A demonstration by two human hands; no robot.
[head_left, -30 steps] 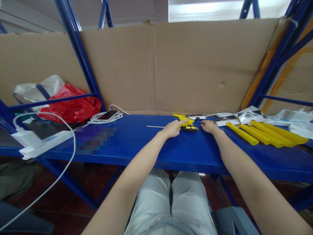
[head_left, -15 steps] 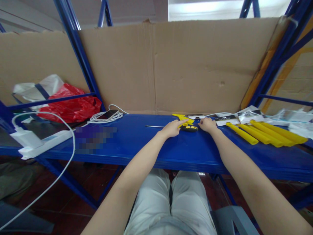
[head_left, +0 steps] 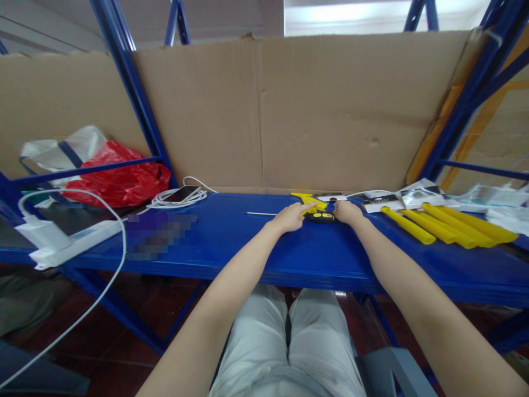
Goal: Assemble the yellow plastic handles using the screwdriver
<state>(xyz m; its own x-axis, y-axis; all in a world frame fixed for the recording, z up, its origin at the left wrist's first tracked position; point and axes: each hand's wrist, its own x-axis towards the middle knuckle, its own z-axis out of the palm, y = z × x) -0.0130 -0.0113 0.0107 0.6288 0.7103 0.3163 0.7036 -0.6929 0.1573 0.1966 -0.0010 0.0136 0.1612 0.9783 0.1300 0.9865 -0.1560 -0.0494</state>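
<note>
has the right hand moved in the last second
Yes: the right hand has shifted left, closer to the black-and-yellow handle, which lies in nearly the same place on the blue table.

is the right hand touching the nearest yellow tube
Apart. The head view shows a strip of blue tabletop between the right hand and the nearest yellow tube.
</note>
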